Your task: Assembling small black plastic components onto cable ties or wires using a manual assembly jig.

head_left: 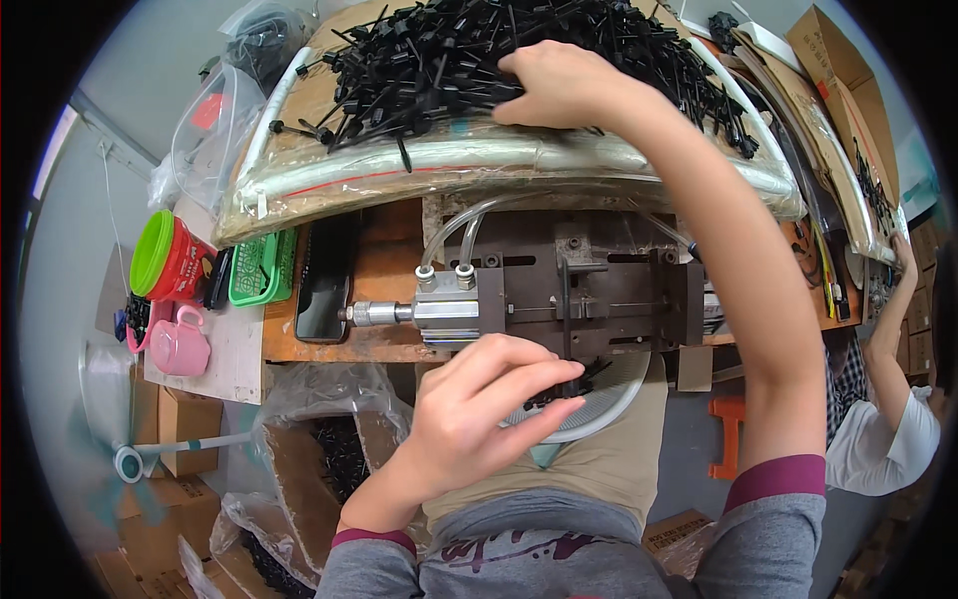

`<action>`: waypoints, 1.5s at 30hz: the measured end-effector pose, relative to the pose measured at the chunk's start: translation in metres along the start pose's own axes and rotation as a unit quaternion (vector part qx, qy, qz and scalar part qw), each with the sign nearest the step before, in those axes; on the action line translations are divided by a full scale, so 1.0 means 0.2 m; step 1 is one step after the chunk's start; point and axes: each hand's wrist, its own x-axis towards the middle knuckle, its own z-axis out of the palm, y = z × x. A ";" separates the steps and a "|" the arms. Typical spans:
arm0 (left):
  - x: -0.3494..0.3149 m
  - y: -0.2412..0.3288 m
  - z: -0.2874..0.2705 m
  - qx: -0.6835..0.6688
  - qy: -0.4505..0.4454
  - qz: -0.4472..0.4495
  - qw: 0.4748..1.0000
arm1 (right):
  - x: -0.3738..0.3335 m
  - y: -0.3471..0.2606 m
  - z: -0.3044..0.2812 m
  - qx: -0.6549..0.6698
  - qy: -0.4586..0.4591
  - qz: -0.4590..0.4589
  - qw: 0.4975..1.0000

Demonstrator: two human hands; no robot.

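Near the middle, my left hand (pixel 469 409) pinches the lower end of a thin black plastic part (pixel 567 309) between thumb and fingers. The part's slim stem stands up across the metal fixture (pixel 619 307) of a small bench press. Further back, my right hand (pixel 561 85) reaches to the front of a large heap of similar black stemmed parts (pixel 429 75). Its thumb and forefinger are spread, and no part shows clearly between them. Under my left fingers, a pale round tray (pixel 624 399) on my lap bears several black parts.
A silver air cylinder (pixel 446 309) with clear hoses joins the fixture's left side. A phone (pixel 324 285), green basket (pixel 261 268), red tub (pixel 180 262) and pink cup (pixel 181 344) stand left. A fan (pixel 130 462) is lower left. Another person's arm (pixel 888 319) works at far right.
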 end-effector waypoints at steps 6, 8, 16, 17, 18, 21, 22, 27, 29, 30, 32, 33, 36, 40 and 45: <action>-0.06 -0.02 0.15 -0.033 -0.009 -0.015 0.999 | -0.20 0.27 -0.01 -0.076 0.077 -0.090 0.990; -0.08 -0.04 0.18 0.024 -0.014 0.005 1.000 | -0.24 0.32 -0.05 -0.073 0.044 -0.081 0.993; -0.10 -0.07 0.29 0.132 -0.056 0.032 0.989 | -0.44 0.33 -0.09 -0.088 0.169 -0.143 0.971; -0.09 -0.07 0.30 0.143 -0.062 0.033 0.987 | -0.45 0.33 -0.09 -0.100 0.178 -0.149 0.968; -0.08 -0.06 0.29 0.154 -0.068 0.034 0.985 | -0.45 0.33 -0.05 -0.076 0.195 -0.126 0.970; -0.04 -0.07 0.30 0.183 -0.073 0.044 0.979 | -0.45 0.40 -0.02 -0.031 0.243 -0.135 0.960; -0.04 -0.08 0.30 0.194 -0.072 0.046 0.977 | -0.46 0.40 -0.04 0.021 0.244 -0.118 0.962; -0.04 -0.08 0.30 0.183 -0.072 0.032 0.980 | -0.56 0.44 -0.16 0.396 0.184 0.049 0.898; -0.04 -0.09 0.29 0.184 -0.067 0.022 0.980 | -0.65 0.39 -0.16 0.507 0.225 0.005 0.832; -0.04 -0.09 0.28 0.184 -0.062 0.016 0.981 | -0.68 0.38 -0.17 0.580 0.212 -0.016 0.786; -0.04 -0.08 0.28 0.190 -0.058 0.008 0.980 | -0.75 0.33 -0.13 0.644 0.210 -0.003 0.735; -0.03 -0.08 0.28 0.197 -0.058 0.011 0.979 | -0.78 0.31 -0.11 0.674 0.209 0.005 0.708; -0.03 -0.07 0.27 0.223 -0.069 0.003 0.972 | -0.86 0.18 -0.06 0.655 0.206 0.027 0.726; -0.03 -0.08 0.28 0.231 -0.077 0.001 0.970 | -1.00 0.05 0.01 0.606 0.211 0.040 0.766; -0.03 -0.07 0.28 0.241 -0.086 -0.006 0.967 | -1.14 -0.04 0.06 0.499 0.212 0.025 0.840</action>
